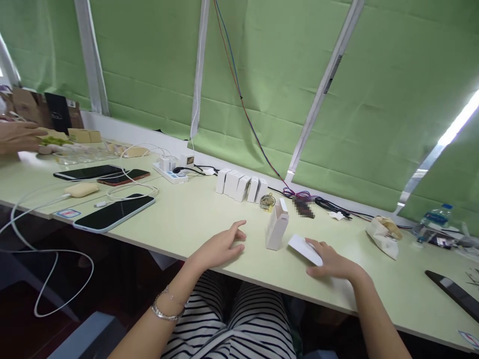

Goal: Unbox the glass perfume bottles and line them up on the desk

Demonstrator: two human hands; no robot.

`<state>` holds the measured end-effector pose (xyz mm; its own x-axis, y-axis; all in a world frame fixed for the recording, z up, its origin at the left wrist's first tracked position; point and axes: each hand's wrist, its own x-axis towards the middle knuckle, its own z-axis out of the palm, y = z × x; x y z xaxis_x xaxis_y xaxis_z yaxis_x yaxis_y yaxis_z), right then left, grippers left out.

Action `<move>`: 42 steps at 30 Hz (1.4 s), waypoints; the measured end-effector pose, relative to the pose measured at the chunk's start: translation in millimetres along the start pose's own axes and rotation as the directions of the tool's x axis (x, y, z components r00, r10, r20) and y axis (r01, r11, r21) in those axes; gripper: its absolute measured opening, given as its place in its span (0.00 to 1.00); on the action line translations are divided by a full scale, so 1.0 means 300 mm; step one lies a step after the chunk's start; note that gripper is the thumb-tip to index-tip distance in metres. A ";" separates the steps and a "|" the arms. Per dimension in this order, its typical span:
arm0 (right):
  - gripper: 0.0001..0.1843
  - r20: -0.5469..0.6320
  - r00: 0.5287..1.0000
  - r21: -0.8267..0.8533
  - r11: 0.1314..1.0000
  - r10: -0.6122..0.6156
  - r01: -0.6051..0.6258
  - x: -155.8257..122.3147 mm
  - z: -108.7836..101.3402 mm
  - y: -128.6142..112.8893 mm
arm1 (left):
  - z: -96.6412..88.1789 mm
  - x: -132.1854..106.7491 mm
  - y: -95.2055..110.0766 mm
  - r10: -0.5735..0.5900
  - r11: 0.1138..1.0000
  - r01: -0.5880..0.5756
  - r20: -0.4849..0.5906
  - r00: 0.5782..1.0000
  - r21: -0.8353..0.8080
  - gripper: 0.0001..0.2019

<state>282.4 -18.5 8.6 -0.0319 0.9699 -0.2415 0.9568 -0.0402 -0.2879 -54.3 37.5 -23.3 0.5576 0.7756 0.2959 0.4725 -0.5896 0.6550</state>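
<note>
Over the front of the table, my left hand (224, 245) is empty, its fingers apart and pointing toward a small white box (276, 230). That box stands upright with its top flap raised; its inside cannot be made out. To its right, my right hand (325, 258) grips a flat white box (304, 248) between fingers and thumb, low over the tabletop. Whether the gripped box touches the table is unclear. Several similar white boxes (239, 185) stand in a row near the wall. Beside them lies a small coiled cable (268, 201) with a yellowish part.
Phones (116, 212), white charging cables and a power strip (170, 173) occupy the left. Black cables (331, 205) run along the wall. A crumpled white bag (382, 237), a water bottle (437, 214) and a dark phone (454, 294) lie right. Another person's hand (20, 137) is far left.
</note>
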 end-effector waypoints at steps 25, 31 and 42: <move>0.59 0.012 0.839 -0.025 0.838 -0.544 0.544 0.138 0.194 -0.576 | -0.031 0.027 -0.064 -0.291 0.920 0.119 -0.448 0.845 -0.373 0.15; 0.63 -0.100 0.858 0.209 0.833 -0.504 0.513 0.128 0.210 -0.510 | -0.035 0.021 -0.041 -0.293 0.932 0.177 -0.367 0.883 -0.317 0.15; 0.40 -0.345 0.874 0.213 0.879 -0.341 0.427 0.134 0.238 -0.531 | -0.035 0.024 -0.052 -0.315 0.901 0.136 -0.406 0.858 -0.413 0.17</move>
<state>108.0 9.6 -21.3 -0.2547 0.9445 0.2073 0.7653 0.3279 -0.5539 -64.7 54.6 -24.1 0.0524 0.9427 0.3295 0.2193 -0.3327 0.9172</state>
